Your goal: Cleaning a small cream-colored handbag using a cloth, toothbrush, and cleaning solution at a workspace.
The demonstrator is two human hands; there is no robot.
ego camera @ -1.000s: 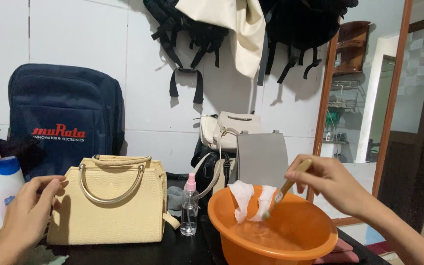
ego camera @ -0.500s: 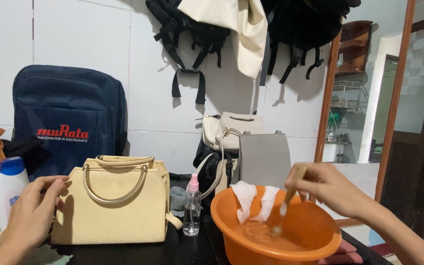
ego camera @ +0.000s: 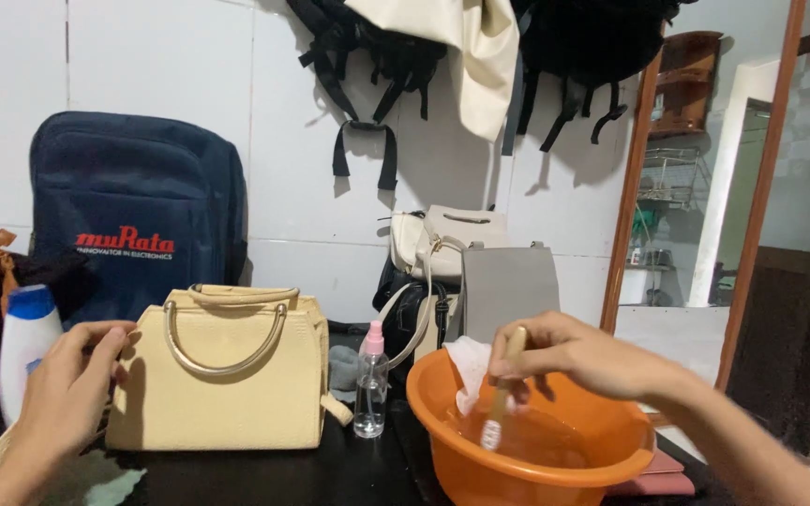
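Here the right hand point(ego camera: 578, 356) grips a small brush point(ego camera: 499, 398) by its pale wooden handle, fingers curled tight around the top, the bristle end dipped into the liquid inside an orange plastic basin point(ego camera: 611, 464). The basin sits at about 5 o'clock in the view on a dark tabletop point(ego camera: 367, 473), with a white cloth point(ego camera: 469, 367) draped over its rim at the basin's 10 o'clock. Just beside the basin, at its 9 o'clock, stands a small clear spray bottle point(ego camera: 370, 384) with a pink nozzle.

Further toward 9 o'clock stands a cream-yellow handbag point(ego camera: 222, 394) with a curved metal handle. The left hand point(ego camera: 67, 398) touches the bag's left edge, fingers loosely bent and holding nothing that can be seen. Behind that hand stands a white bottle point(ego camera: 25, 351) with a blue cap, and beyond it, at 10 o'clock, a navy backpack point(ego camera: 138, 215) leans on the white tiled wall. Behind the basin, at its 12 o'clock, stand a grey bag point(ego camera: 508, 286) and a cream bag point(ego camera: 442, 239), partly blocking each other. Dark bags and a pale garment point(ego camera: 475, 56) hang high on the wall. A wooden door frame point(ego camera: 635, 169) rises at 2 o'clock.

Compared with half a second ago, the right hand has shifted leftward over the basin, so the brush now stands nearer the white cloth; the left hand stays at the handbag.
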